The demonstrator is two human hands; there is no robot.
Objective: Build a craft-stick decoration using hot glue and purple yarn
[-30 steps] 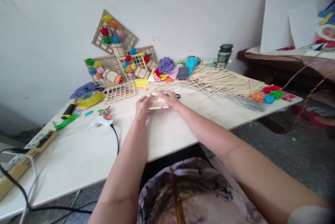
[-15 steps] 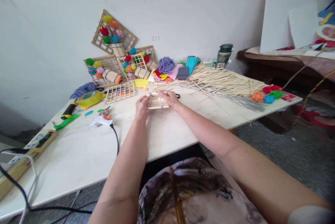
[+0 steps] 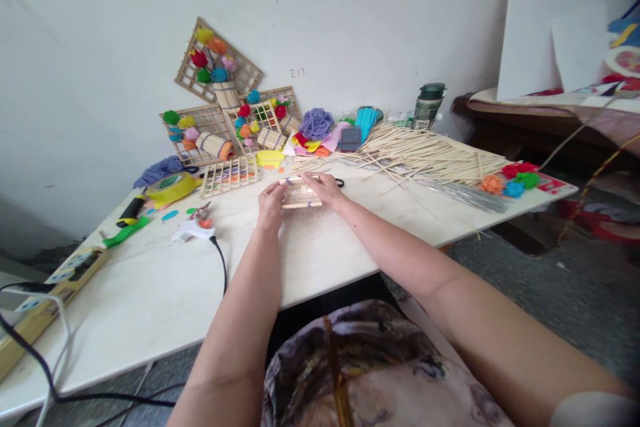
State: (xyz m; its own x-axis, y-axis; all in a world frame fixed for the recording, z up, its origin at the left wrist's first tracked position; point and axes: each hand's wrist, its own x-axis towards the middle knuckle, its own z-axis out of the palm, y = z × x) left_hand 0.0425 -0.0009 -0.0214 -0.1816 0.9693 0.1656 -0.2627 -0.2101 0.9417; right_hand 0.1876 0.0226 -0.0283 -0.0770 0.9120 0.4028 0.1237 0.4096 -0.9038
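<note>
Between my two hands is a small panel of thin wooden sticks (image 3: 301, 196), bound with purple yarn near its edges. My left hand (image 3: 271, 204) grips its left end, and my right hand (image 3: 323, 190) is closed around its right end, fingers over the top edge. The panel is held just over the white table (image 3: 320, 254). A stick lattice (image 3: 230, 176) lies beyond my left hand. A white glue gun (image 3: 194, 230) with a black cord rests to the left. Behind my right hand, a small black loop (image 3: 341, 182) shows partly.
Lattice frames with paper flowers (image 3: 215, 60) lean on the wall. A pile of wooden sticks (image 3: 430, 150) spreads at the back right, near crepe paper balls (image 3: 515, 180). Yellow tape (image 3: 173, 189), a utility knife (image 3: 131, 210) and a power strip (image 3: 65, 280) line the left edge.
Both hands and the stick panel stay in nearly the same place; the panel is tilted very slightly differently. Nothing else has visibly moved.
</note>
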